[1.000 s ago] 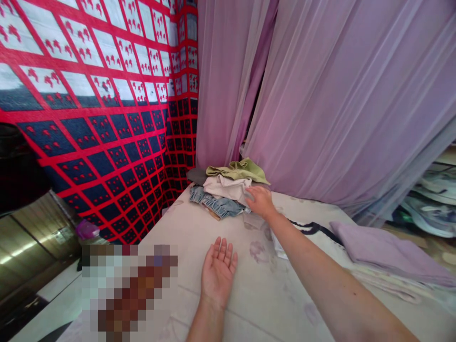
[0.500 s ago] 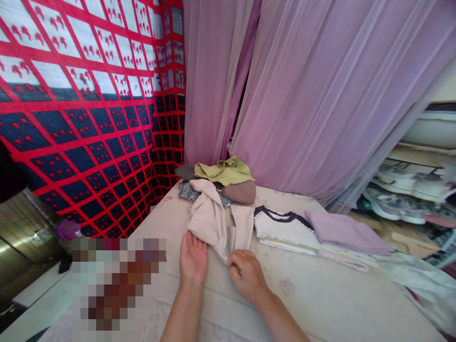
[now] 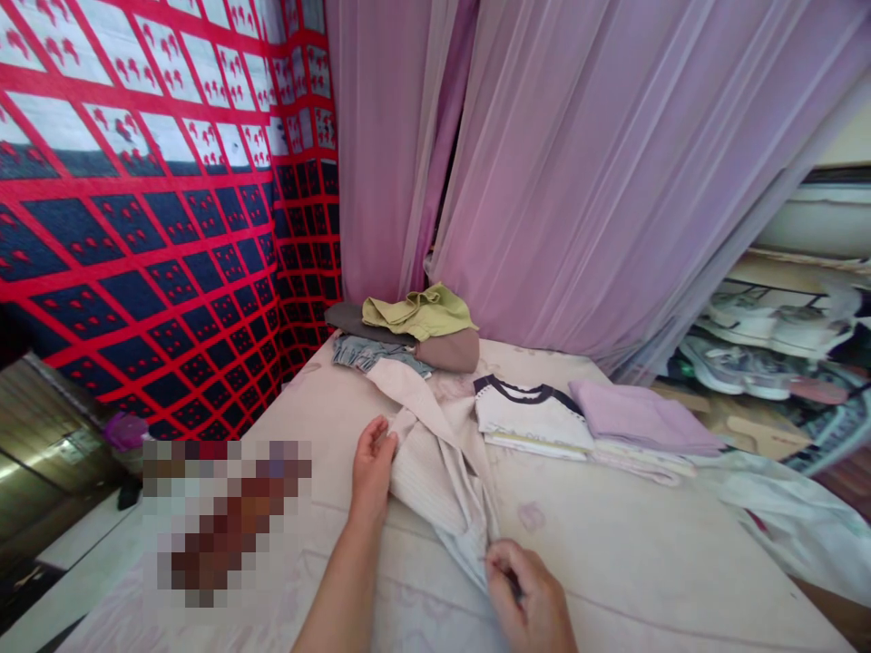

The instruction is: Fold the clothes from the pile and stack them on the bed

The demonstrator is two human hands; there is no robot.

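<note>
Pinches the near end of a pale ribbed garment (image 3: 423, 481) in the curled right hand (image 3: 529, 589); holds the left hand (image 3: 372, 467) half-curled at its edge, cannot tell if gripping. Lies twisted across the sheet (image 3: 646, 553). Probably handles light, soft, limp; best taken by corners. Hides overall shape in folds; cannot make out right fingertips

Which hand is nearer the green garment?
Left. The left hand is on the camera side of the green garment, at the left edge of the pale cloth; the right hand, farther off, grips its near end.
</note>
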